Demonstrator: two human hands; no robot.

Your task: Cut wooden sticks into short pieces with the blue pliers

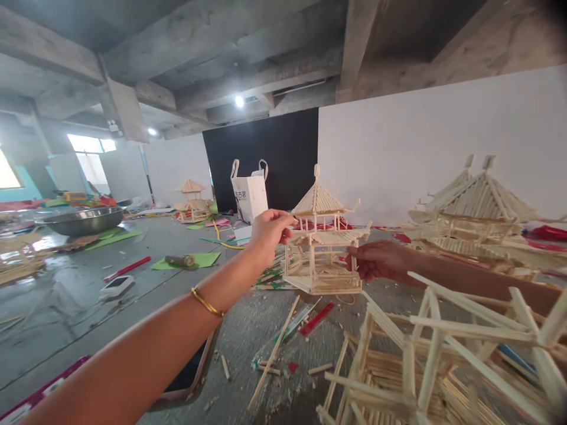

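A small two-tiered pavilion model (315, 203) made of pale wooden sticks stands in the middle, with a pointed roof over an open frame. My left hand (271, 232) is at its left side, thumb and fingers pinched at the edge of the upper eave. On the right, my right hand (376, 260) has its fingers closed round a post of the lower frame. Both hands appear to steady the model between them. A gold bangle (207, 302) circles my left wrist.
An unroofed stick frame (425, 354) fills the lower right. More pavilion models (478, 200) stand behind my right arm. A phone (188, 369) lies under my left forearm. Further left are a metal basin (84, 221), a red pen (127, 268) and a white paper bag (251, 198) at the back.
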